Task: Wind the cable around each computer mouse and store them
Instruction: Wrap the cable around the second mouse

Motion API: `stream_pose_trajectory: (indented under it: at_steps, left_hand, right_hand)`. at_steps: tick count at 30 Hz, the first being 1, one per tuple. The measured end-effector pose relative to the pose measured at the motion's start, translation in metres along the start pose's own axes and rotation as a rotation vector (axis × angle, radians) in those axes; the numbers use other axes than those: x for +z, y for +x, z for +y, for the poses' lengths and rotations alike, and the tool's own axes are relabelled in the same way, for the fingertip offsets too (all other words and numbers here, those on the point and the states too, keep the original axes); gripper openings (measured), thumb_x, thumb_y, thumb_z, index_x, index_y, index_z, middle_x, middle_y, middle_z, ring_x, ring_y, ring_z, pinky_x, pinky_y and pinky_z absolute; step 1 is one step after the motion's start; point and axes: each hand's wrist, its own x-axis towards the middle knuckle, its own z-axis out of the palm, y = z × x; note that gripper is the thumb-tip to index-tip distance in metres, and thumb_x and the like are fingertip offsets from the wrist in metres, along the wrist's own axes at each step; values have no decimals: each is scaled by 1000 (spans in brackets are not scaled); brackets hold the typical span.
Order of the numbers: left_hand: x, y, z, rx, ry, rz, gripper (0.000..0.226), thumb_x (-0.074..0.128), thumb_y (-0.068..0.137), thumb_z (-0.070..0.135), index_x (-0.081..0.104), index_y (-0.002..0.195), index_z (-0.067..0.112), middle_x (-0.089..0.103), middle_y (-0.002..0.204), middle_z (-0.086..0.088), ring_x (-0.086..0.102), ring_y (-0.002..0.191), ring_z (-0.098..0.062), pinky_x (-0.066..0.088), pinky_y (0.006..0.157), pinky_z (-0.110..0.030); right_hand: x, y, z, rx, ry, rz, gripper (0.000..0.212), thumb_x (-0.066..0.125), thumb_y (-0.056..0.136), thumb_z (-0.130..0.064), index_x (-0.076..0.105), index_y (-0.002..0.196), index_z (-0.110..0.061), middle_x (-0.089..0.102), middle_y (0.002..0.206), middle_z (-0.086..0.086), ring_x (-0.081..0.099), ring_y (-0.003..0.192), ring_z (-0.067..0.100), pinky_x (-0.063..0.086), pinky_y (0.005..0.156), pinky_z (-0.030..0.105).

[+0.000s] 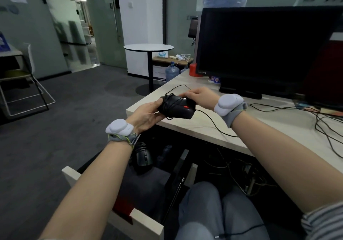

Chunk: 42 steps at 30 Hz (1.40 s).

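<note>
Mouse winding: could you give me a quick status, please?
Left hand grips the mouse; right hand on top, at the cable. Cable partly wound, rest trailing over the desk. Drawer open below.

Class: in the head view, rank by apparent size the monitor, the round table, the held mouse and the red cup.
1. monitor
2. round table
3. held mouse
4. red cup
Nearness may inflate the mouse.

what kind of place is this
Most likely an office: a desk with a dark computer monitor, glass partition walls and a small round table behind. The hands work on a wired mouse above an open drawer.
</note>
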Motion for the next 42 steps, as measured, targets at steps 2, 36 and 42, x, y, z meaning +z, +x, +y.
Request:
stream_pose_trajectory:
  at_steps: [2, 36, 42]
  left_hand:
    - [10, 0, 2, -18, -4, -68, 23, 39, 98, 18, 61, 100, 9, 69, 92, -3, 62, 88, -13, 58, 76, -23]
    - [137, 76, 17, 6, -76, -434, 29, 33, 96, 24, 57, 110, 13, 70, 97, 0, 67, 86, -9, 56, 75, -22]
    - [144, 75, 11, 20, -177, -403, 30, 35, 95, 26, 56, 112, 14, 61, 110, -5, 58, 99, -15, 54, 82, -24]
  right_hand:
    - [-16, -5, 1, -6, 72, -28, 27, 48, 95, -20, 67, 114, -20, 64, 96, -6, 58, 81, 1, 46, 84, 12]
    - [-143, -30, 24, -319, 307, 212, 9, 60, 87, -11, 63, 82, -19, 64, 78, -5, 59, 66, -3, 47, 64, 10]
    - [-125, -28, 43, -232, 787, 137, 20, 48, 94, -14, 66, 101, -21, 74, 83, -9, 69, 76, 4, 53, 63, 15]
